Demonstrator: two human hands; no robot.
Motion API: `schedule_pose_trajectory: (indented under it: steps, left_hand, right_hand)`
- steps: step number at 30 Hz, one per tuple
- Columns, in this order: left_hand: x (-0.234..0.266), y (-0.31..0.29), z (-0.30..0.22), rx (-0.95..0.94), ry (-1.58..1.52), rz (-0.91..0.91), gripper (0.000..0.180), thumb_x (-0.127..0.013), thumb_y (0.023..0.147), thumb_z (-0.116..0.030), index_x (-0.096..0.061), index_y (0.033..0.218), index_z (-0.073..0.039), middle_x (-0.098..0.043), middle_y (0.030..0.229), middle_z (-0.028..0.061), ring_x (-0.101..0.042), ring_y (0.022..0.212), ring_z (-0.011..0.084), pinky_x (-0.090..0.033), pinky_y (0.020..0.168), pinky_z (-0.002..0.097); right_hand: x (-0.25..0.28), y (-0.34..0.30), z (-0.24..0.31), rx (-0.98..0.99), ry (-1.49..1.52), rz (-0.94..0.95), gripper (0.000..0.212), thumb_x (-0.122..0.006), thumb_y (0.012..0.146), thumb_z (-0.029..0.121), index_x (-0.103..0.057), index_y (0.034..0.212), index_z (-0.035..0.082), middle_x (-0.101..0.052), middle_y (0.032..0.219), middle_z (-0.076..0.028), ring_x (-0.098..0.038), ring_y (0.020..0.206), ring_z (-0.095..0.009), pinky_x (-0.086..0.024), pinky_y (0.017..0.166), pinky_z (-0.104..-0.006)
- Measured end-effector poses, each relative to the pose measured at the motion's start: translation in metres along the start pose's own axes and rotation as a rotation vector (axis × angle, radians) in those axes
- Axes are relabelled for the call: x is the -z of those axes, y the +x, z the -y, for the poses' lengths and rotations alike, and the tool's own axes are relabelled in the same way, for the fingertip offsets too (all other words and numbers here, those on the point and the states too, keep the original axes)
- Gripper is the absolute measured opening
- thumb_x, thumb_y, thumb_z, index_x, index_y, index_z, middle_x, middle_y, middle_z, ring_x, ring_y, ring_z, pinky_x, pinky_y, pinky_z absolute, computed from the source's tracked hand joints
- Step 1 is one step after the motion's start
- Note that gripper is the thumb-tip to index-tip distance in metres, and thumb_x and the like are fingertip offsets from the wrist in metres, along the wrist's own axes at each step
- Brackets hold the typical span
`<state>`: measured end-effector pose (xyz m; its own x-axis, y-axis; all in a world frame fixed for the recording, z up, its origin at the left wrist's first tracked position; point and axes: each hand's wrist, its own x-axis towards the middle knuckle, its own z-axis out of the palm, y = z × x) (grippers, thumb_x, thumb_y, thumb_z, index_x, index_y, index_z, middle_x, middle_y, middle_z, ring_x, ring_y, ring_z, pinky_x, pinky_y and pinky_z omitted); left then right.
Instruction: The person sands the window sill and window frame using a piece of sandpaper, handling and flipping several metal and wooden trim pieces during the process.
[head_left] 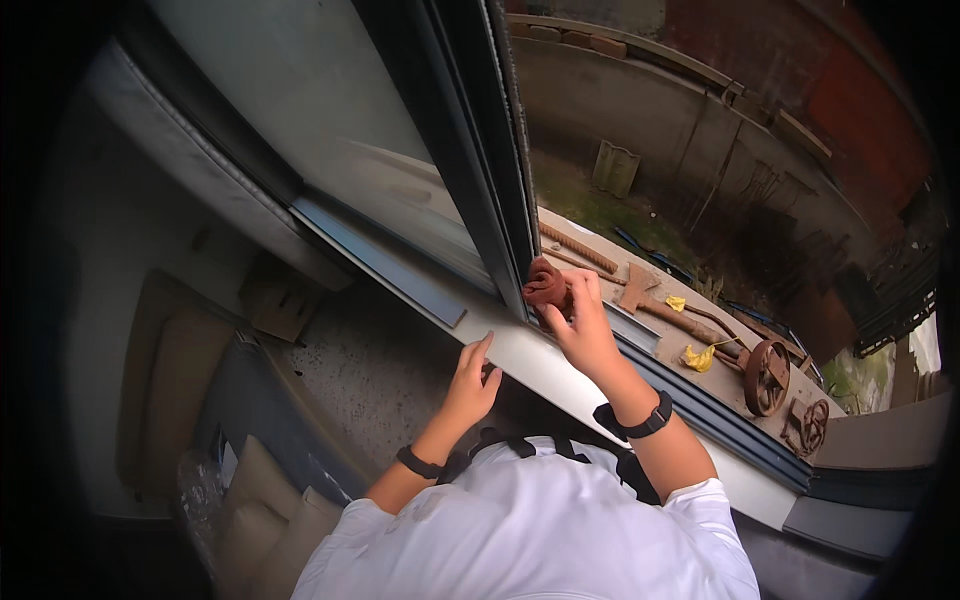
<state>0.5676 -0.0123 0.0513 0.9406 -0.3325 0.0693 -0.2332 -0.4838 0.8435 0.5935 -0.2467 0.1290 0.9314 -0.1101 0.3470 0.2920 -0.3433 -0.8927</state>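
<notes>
A bunched-up reddish-brown cloth (545, 284) is gripped in the fingers of my right hand (582, 325). It sits against the lower end of the dark window frame (484, 180), just above the sill track. My left hand (470, 384) holds nothing; its fingers are apart and rest at the inner edge of the white sill (560, 378). Left of the frame is the glass pane (330, 110). Dark sliding tracks (700, 412) run along the sill to the lower right.
On the outer ledge lie a rusty axe-like tool (660, 300), yellow leaves (697, 357), a rusty wheel (767, 378) and a ridged bar (578, 247). Beyond is a yard with a concrete wall (640, 110). Indoors, a grey sofa (270, 410) with beige cushions (262, 500) stands at left.
</notes>
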Motion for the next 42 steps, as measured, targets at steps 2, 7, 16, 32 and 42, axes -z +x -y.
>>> schedule_pose_trajectory:
  steps: [2, 7, 16, 32, 42]
  left_hand:
    - [0.019, -0.021, 0.014, 0.068, 0.027, -0.091, 0.062, -0.061, 0.092, -0.003, -0.041, 0.15, -0.011, -0.047, 0.14, 0.0146, -0.06, 0.106, 0.0265, -0.054, 0.086, 0.0338]
    - [0.056, -0.042, 0.048, 0.24, -0.018, -0.249, 0.044, -0.059, 0.093, -0.005, -0.055, 0.137, -0.007, -0.063, 0.118, 0.0131, -0.064, 0.1, 0.0232, -0.055, 0.083, 0.0333]
    - [0.041, 0.047, 0.055, -0.373, 0.285, 0.161, 0.055, -0.062, 0.089, -0.008, -0.049, 0.143, -0.009, -0.053, 0.136, 0.0136, -0.052, 0.126, 0.0345, -0.042, 0.106, 0.0453]
    - [0.032, 0.106, 0.162, -0.771, 0.275, 0.867, 0.057, -0.061, 0.091, -0.012, -0.05, 0.146, -0.02, -0.034, 0.161, 0.0072, -0.029, 0.148, 0.036, -0.023, 0.12, 0.0531]
    - [0.033, 0.119, 0.153, -0.823, 0.313, 1.041, 0.059, -0.064, 0.091, -0.017, -0.048, 0.148, -0.02, -0.03, 0.162, 0.0129, -0.027, 0.148, 0.0413, -0.02, 0.12, 0.0544]
  right_hand:
    - [-0.023, 0.022, 0.009, 0.084, 0.032, -0.041, 0.045, -0.066, 0.087, 0.002, -0.047, 0.128, 0.002, -0.047, 0.122, -0.02, -0.057, 0.108, -0.037, -0.048, 0.095, -0.0394]
    - [-0.056, 0.022, -0.017, -0.004, 0.269, -0.112, 0.051, -0.058, 0.092, -0.003, -0.037, 0.138, 0.004, -0.053, 0.131, -0.015, -0.056, 0.12, -0.021, -0.043, 0.106, -0.0338]
    - [-0.04, 0.044, 0.004, -0.033, 0.207, -0.203, 0.045, -0.063, 0.093, -0.005, -0.049, 0.135, 0.002, -0.059, 0.123, -0.01, -0.063, 0.107, -0.016, -0.051, 0.093, -0.0282]
    - [-0.029, 0.109, 0.16, -0.038, 0.171, -0.575, 0.017, -0.063, 0.101, 0.016, -0.066, 0.092, 0.001, -0.06, 0.074, 0.001, -0.05, 0.051, -0.003, -0.036, 0.043, -0.0207]
    - [-0.06, 0.062, 0.104, 0.125, 0.441, -0.507, 0.037, -0.057, 0.1, 0.008, -0.052, 0.136, 0.004, -0.062, 0.129, -0.008, -0.058, 0.119, -0.013, -0.048, 0.103, -0.0293]
